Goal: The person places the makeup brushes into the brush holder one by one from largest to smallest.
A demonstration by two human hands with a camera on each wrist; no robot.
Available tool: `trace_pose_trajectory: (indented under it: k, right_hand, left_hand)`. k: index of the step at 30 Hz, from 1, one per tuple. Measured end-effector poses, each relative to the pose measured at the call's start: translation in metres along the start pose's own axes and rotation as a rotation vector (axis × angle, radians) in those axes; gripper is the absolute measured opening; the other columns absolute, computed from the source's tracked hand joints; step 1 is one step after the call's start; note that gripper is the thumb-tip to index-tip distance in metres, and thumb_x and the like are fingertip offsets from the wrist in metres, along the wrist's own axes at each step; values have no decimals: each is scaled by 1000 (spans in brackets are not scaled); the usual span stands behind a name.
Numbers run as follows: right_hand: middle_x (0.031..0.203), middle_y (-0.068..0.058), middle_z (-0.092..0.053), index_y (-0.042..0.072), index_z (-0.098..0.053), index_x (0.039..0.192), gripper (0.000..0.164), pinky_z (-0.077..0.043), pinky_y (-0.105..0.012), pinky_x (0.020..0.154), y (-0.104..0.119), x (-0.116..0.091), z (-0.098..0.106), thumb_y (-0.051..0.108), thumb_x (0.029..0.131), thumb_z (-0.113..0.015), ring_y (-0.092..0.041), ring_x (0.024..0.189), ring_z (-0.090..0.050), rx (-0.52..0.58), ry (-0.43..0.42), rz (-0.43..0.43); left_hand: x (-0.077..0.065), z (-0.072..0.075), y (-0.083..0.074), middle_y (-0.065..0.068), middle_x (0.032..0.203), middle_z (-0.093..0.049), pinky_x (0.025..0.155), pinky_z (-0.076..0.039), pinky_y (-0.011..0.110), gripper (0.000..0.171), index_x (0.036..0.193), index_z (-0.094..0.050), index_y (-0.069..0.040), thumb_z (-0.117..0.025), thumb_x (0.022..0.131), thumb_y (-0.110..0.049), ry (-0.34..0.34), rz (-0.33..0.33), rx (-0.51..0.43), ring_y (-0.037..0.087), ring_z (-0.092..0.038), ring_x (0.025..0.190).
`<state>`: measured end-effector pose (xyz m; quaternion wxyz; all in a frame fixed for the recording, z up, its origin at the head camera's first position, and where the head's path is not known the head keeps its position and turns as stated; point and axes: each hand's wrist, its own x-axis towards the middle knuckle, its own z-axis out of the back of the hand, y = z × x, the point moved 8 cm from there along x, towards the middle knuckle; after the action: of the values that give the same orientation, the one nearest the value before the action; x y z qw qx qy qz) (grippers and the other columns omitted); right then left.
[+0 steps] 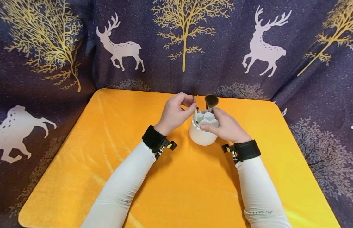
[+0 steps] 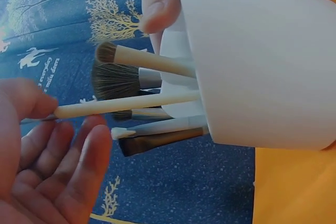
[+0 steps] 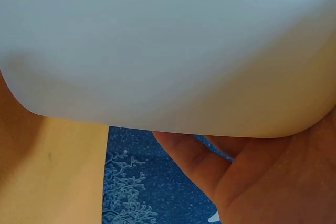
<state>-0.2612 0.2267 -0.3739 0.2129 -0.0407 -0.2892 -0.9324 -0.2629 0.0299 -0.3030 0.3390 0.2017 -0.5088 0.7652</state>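
Note:
Near the table's far edge stands a white round makeup brush holder [image 1: 203,136] with several compartments. My right hand [image 1: 229,125] grips it from the right, thumb over the near rim and fingers round the far side. Between thumb and forefinger, my left hand [image 1: 175,110] pinches the upper end of a pale-handled makeup brush [image 2: 126,103], whose lower part is inside the holder. Several other brushes stick out around it, among them a fluffy dark brush [image 1: 212,100] and a flat dark brush [image 2: 149,143]. In the right wrist view the holder's wall [image 3: 157,51] hides most of the right hand.
A yellow-orange cloth covers the table [image 1: 182,190]. Behind and beside it hangs a dark blue curtain [image 1: 165,79] with deer and trees. Both wrists wear black bands with small cameras.

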Motion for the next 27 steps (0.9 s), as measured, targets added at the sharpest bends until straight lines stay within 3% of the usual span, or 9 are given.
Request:
trace_pose_trajectory:
  k: [8, 15, 22, 27]
  right_hand:
    - [115, 9, -53, 33, -45, 123, 62, -47, -40, 83, 0, 0, -1, 71, 79, -65, -13, 100, -53, 13, 17, -3]
    - [122, 8, -53, 32, -45, 130, 68, -46, -42, 88, 1, 0, 0, 71, 79, -66, -13, 106, -53, 12, 11, -4]
    - [120, 9, -53, 32, -46, 128, 66, -47, -41, 86, 1, 0, -1, 72, 79, -65, -13, 104, -53, 8, 10, -3]
    - [119, 9, -53, 33, -46, 127, 66, -48, -41, 84, -1, 0, -1, 73, 78, -65, -13, 102, -53, 11, 14, -17]
  left_hand:
    - [-5, -11, 3, -12, 100, -61, 68, -51, 22, 22, 107, -66, -21, -61, 97, -40, 126, 55, 39, 1, -56, 91]
    - [-6, -2, 9, -13, 100, -62, 68, -50, 24, 26, 106, -66, -23, -56, 99, -46, 82, 76, 67, 2, -56, 89]
    - [-9, 7, 12, -13, 97, -61, 68, -49, 24, 24, 106, -66, -22, -57, 99, -43, 51, 61, 101, 1, -55, 87]
    - [-12, 11, 18, -14, 96, -60, 69, -49, 24, 20, 106, -66, -21, -59, 98, -39, 39, 90, 128, 2, -55, 87]
